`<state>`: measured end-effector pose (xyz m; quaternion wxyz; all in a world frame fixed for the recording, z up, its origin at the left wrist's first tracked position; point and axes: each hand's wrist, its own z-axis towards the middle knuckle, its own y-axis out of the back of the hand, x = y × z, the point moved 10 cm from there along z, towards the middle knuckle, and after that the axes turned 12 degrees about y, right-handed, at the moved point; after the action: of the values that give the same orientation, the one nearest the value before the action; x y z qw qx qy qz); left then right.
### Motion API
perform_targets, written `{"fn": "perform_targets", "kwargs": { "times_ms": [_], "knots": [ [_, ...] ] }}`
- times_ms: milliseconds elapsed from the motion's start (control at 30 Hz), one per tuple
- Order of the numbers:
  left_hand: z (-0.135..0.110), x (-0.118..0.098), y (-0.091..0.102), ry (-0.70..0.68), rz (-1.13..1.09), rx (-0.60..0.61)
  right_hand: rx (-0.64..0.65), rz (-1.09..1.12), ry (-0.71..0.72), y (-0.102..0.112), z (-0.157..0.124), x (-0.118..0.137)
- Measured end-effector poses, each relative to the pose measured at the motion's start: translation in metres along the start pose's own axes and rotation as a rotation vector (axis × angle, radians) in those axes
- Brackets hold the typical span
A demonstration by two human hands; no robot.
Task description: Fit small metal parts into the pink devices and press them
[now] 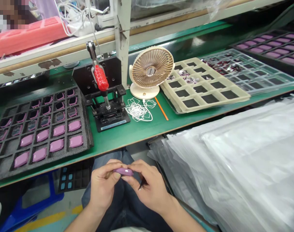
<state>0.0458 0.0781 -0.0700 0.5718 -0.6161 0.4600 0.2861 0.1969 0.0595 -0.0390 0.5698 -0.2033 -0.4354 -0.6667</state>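
Observation:
A purple smartwatch case (pixel 124 171) is held edge-on over my lap, below the front edge of the bench. My left hand (pixel 104 183) pinches its left end between thumb and fingers. At its other end, the thumb and fingers of my right hand (pixel 149 185) close on the case too. A small dark, thin piece (pixel 142 183) shows within my right hand; its kind cannot be made out. On the bench to the left, a black foam tray (pixel 87 135) bears several purple watch cases (pixel 56 145), some with dark faces up.
A black toggle press (pixel 108 106) with a red handle stands mid-bench. Beside it are a fan (pixel 151 69), a coiled white cable (pixel 138 111) and an orange stick (pixel 161 109). Cream trays (pixel 205 87) and clear trays (pixel 265 72) lie right. Plastic sheeting (pixel 234 161) covers the near right.

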Motion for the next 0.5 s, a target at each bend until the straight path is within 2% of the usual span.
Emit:
{"fn": "perform_targets", "kwargs": {
  "times_ms": [67,133,200,233,300,367,433,500],
  "knots": [
    [0.001,0.003,0.001,0.013,-0.026,-0.022,0.072,-0.009,-0.040,-0.006,0.000,-0.002],
    [0.003,0.012,0.004,0.087,-0.036,-0.047,0.135,0.029,-0.097,-0.011,0.001,-0.007],
    [0.006,0.019,0.005,0.171,0.035,-0.037,0.103,0.176,-0.233,-0.011,0.001,-0.018],
    [0.008,0.017,0.004,0.172,0.107,-0.015,0.070,0.315,-0.342,-0.013,-0.002,-0.027],
    [0.011,0.000,-0.002,0.052,0.309,0.048,0.019,0.678,-0.600,-0.027,-0.013,-0.042],
    [0.008,-0.025,-0.012,-0.170,0.554,0.108,-0.005,1.007,-0.811,-0.045,-0.023,-0.045],
    [0.002,-0.044,-0.024,-0.389,0.766,0.154,-0.007,1.187,-0.935,-0.055,-0.029,-0.042],
    [-0.006,-0.055,-0.033,-0.549,0.888,0.205,0.034,1.293,-1.014,-0.062,-0.033,-0.036]
  ]
}}
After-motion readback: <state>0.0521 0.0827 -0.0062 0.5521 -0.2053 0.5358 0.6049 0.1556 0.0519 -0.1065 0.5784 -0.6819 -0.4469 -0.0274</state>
